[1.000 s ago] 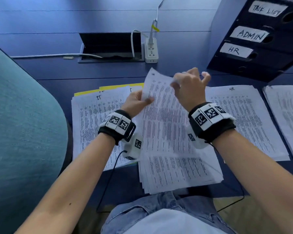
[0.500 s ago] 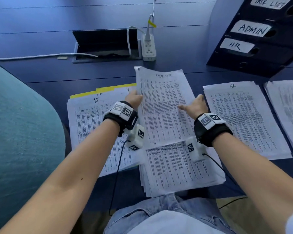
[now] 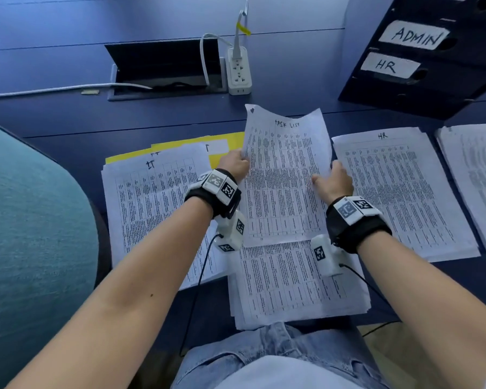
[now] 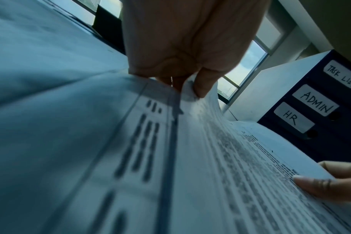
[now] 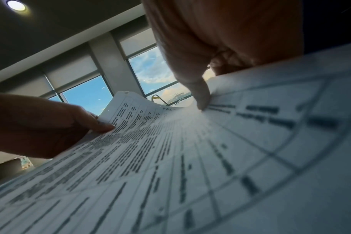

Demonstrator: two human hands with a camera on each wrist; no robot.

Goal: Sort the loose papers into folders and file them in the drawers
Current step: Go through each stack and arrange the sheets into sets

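From the head view, my left hand (image 3: 234, 165) and right hand (image 3: 334, 181) each grip a side edge of the sheet headed TASK LIST (image 3: 285, 175), with thumbs on top. Its far end curls up off the dark blue counter (image 3: 68, 60); its near end overlaps the loose stack (image 3: 298, 287) in front of me. To the left lies the IT pile (image 3: 152, 197) on a yellow folder (image 3: 227, 141), to the right the HR pile (image 3: 399, 192), and another pile (image 3: 477, 178) beyond that. The drawer unit (image 3: 421, 57), labelled ADMIN and HR, stands at the far right. A white power strip (image 3: 238, 71) sits beside an open cable hatch (image 3: 166, 66).

From the left wrist, my left hand (image 4: 182, 52) pinches the sheet's (image 4: 220, 158) edge between thumb and fingers; my right hand (image 4: 335, 182) holds the opposite edge, and the drawer unit (image 4: 319, 110) shows TASK LIST, ADMIN, HR.

From the right wrist, my right hand (image 5: 210, 47) presses its thumb onto the sheet (image 5: 170, 158), fingers hidden beneath, and my left hand (image 5: 50, 126) clasps the far side.
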